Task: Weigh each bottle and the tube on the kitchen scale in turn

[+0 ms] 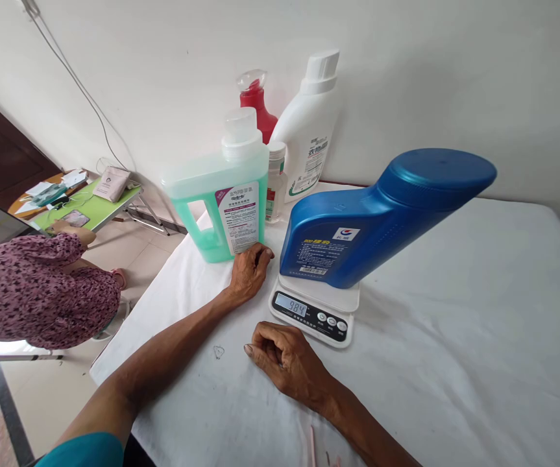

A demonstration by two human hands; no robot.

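A blue motor-oil jug (pixel 328 233) stands on the platform of a white kitchen scale (pixel 352 332), whose display reads 984. My left hand (pixel 250 271) rests on the white cloth with its fingers curled in, by the base of a bottle of green liquid (pixel 210 246) and left of the scale. In front of the scale, my right hand (pixel 287 360) lies in a loose fist with nothing seen in it. Neither hand touches the blue jug.
Behind the green bottle stand a white detergent bottle (pixel 304 136), a red bottle (pixel 259 110) and a small clear bottle (pixel 274 188). Thin pink sticks (pixel 313 444) lie at the table's near edge. A person (pixel 41 285) sits at a green table (pixel 95 207) to the left.
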